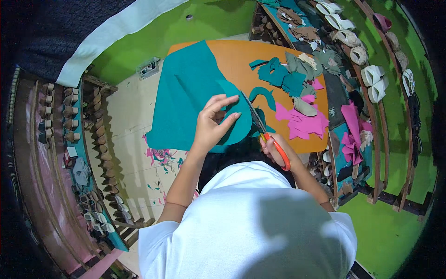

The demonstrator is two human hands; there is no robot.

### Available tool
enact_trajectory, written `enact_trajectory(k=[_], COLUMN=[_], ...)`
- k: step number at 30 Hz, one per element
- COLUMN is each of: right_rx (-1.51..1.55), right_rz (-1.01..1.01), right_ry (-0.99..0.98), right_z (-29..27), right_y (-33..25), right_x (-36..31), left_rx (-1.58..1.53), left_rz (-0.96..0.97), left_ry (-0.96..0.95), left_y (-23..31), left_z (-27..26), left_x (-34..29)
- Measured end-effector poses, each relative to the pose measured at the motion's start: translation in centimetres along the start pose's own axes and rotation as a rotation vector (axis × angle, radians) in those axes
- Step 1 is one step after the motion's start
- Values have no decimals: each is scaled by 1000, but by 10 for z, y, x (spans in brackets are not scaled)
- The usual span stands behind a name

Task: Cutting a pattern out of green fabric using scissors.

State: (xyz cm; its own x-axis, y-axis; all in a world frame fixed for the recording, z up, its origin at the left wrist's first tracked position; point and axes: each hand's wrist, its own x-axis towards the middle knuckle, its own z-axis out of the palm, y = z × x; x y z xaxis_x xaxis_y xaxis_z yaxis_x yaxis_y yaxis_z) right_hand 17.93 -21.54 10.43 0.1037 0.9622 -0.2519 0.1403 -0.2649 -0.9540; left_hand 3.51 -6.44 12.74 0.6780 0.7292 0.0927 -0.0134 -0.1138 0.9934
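Note:
A large teal sheet of flexible material [182, 95] hangs over the left part of the orange table, its near end curving round beside my hands. My left hand [213, 122] grips this sheet near its right edge, thumb and forefinger stretched toward the scissors; the other fingers are curled and partly hidden. In my right hand [278, 148] are scissors with orange-red handles [282, 155]. Their blades point up and left along the sheet's right edge, close to my left fingertips. Whether the blades are apart is hard to make out. A curved teal cut piece [263, 95] lies just right of the blades.
On the orange table [241, 58] lie pink pieces [304, 122], teal pieces [278, 74] and grey-green pieces [299, 65]. Shelves with shoes [346, 37] stand right. Shoe forms [100, 132] line the left rack. Scraps [162, 156] litter the tiled floor, where a clear box [148, 68] sits.

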Motion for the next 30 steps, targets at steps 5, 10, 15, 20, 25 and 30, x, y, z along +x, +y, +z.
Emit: enact_trajectory(k=[5, 10, 15, 20, 25, 30], right_rx=[98, 130, 32, 59, 111, 88], right_rz=[37, 59, 61, 77, 58, 77], right_ry=[-42, -59, -11, 1, -17, -18], right_z=[2, 1, 2, 6, 6, 3], right_y=[4, 2, 7, 7, 7, -1], right_x=[-1, 1, 0, 0, 1, 0], left_rx=[12, 10, -16, 11, -34, -1], left_rz=[43, 63, 63, 61, -3, 22], left_ry=[72, -9, -30, -13, -48, -71], left_y=[-3, -5, -3, 0, 3, 0], left_z=[3, 0, 0, 2, 1, -2], left_x=[-2, -1, -1, -2, -2, -2])
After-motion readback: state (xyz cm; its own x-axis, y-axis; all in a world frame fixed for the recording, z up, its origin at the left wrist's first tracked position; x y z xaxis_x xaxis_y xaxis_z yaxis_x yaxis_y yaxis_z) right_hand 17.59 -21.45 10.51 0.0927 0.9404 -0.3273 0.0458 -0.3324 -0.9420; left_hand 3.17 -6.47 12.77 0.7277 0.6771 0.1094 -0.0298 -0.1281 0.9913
